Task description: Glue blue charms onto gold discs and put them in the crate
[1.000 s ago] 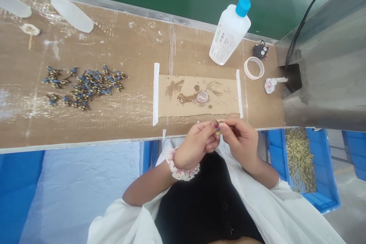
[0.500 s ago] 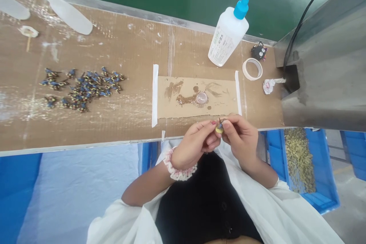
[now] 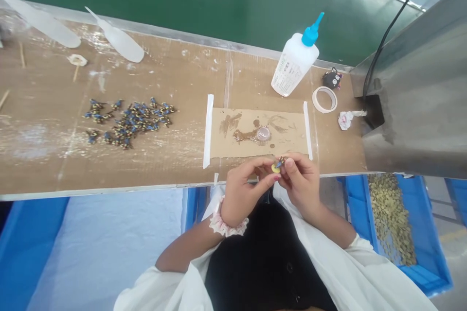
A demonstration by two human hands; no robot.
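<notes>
Close to the bench's front edge, my left hand [image 3: 242, 192] pinches a small yellow disc [image 3: 275, 168] between thumb and fingers. A tiny blue-and-dark figurine [image 3: 280, 162] stands against that disc, tilted to the right, and my right hand [image 3: 302, 185] grips it by its upper end. Whether the two pieces are joined I cannot tell. Just beyond my hands lies a taped cardboard sheet [image 3: 229, 148] with brown wet smears and a small round clear cap [image 3: 263, 134] on it. Several similar blue-and-yellow figurines [image 3: 136, 119] are spread to the left.
A white glue bottle [image 3: 295, 65] with a blue nozzle stands behind the sheet. Near it are a tape roll [image 3: 324, 100], a black toy [image 3: 332, 78] and crumpled tissue [image 3: 345, 120]. White droppers [image 3: 122, 44] lie back left. A blue crate [image 3: 425, 233] below right holds yellowish pieces [image 3: 392, 218].
The view has shifted, so the bench things appear further right and lower. My left thumb has moved down along the yellow disc, and the figurine leans more to the right.
</notes>
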